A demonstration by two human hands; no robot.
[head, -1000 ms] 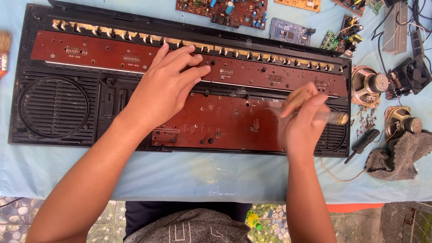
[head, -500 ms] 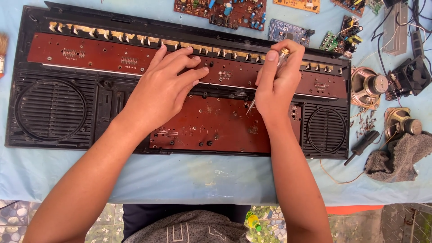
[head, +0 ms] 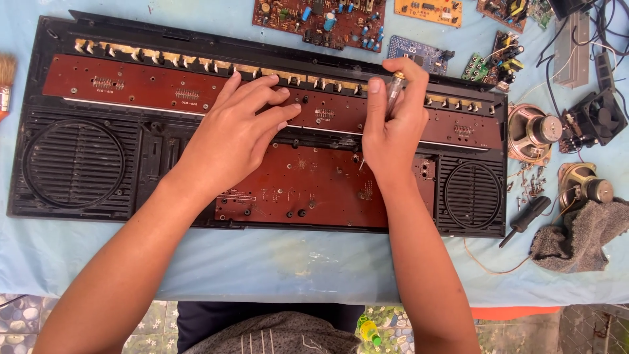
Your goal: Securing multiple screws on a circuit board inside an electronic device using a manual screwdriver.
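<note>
Head view, looking down at our two hands over a long black chassis (head: 85, 196) lying on a blue-covered surface (head: 275, 269). Reddish-brown boards (head: 308, 190) are bedded in it, round speaker grilles at both ends.

Left hand (head: 239, 134): open, palm down, fingers spread flat across the upper board strip, pinning it. It grips nothing.

Right hand (head: 393, 124): closed around a clear-handled screwdriver (head: 393, 92), held nearly upright. The shaft runs down under the palm, and the tip seems to meet the lower board just below the hand; the exact contact point is too small to tell.

Notes on doing this well, as we judge it:
- keep the driver square to the board, so the tip stays seated;
- press down lightly before turning;
- keep the left palm weighted, so the chassis does not creep on the cloth.

Around us: loose circuit boards (head: 321, 19) along the far edge, two bare speakers (head: 531, 131) to the right, a small fan (head: 599, 118), a black-handled tool (head: 527, 219) and a grey rag (head: 583, 233). A brush (head: 6, 78) lies at far left.
</note>
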